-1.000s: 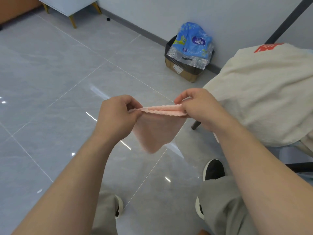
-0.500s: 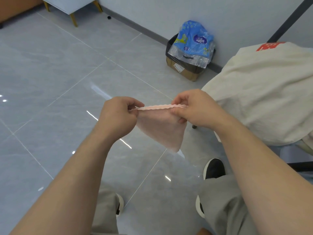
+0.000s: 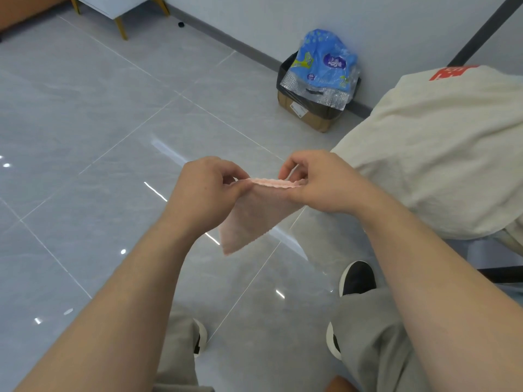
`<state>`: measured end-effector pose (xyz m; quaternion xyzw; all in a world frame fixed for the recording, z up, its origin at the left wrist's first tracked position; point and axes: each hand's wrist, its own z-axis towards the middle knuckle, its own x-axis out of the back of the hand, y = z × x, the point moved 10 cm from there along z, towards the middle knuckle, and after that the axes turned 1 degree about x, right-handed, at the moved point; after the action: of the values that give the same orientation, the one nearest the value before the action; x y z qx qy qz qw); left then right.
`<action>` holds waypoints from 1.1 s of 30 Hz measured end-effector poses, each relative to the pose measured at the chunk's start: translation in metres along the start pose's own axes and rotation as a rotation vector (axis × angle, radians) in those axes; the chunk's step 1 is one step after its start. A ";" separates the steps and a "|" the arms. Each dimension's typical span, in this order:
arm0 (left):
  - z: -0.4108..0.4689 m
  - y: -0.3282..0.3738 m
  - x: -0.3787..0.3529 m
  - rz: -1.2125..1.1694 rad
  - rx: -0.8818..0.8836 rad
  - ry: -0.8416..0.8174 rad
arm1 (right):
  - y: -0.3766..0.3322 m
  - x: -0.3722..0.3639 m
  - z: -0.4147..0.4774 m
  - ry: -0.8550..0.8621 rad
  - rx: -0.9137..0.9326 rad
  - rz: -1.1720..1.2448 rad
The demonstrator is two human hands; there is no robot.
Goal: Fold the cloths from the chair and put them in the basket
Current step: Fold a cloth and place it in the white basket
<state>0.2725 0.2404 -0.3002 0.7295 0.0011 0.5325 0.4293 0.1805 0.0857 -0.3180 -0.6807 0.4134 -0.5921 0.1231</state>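
Observation:
A small pink cloth (image 3: 252,219) hangs in the air in front of me, folded so that its doubled top edge runs level between my hands. My left hand (image 3: 203,190) pinches the left end of that edge. My right hand (image 3: 319,182) pinches the right end. The cloth's lower corner points down and to the left. A large cream cloth with a red print (image 3: 435,154) lies draped over the chair at the right. No basket is in view.
Grey glossy floor tiles (image 3: 99,165) spread out below. A cardboard box lined with a black bag (image 3: 308,114) stands by the wall, with a blue plastic pack (image 3: 322,63) on top. White furniture legs (image 3: 120,24) show at the top left. My shoes (image 3: 356,278) are below.
The hanging part of the pink cloth has swung, its lower corner moving from right back to lower left. My hands have drawn slightly closer together, still pinching the top edge.

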 end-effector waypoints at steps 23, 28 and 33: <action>-0.005 -0.015 -0.006 -0.619 0.279 -0.036 | -0.003 0.003 0.001 0.046 0.083 -0.155; -0.007 0.002 -0.005 -0.406 0.178 -0.014 | -0.012 -0.005 -0.001 -0.011 0.098 0.072; -0.008 0.007 -0.013 -0.393 0.143 -0.042 | -0.022 -0.008 0.000 0.024 0.163 0.146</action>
<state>0.2575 0.2358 -0.3053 0.7547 0.1722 0.4218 0.4722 0.1897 0.1053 -0.3088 -0.6294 0.4139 -0.6212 0.2161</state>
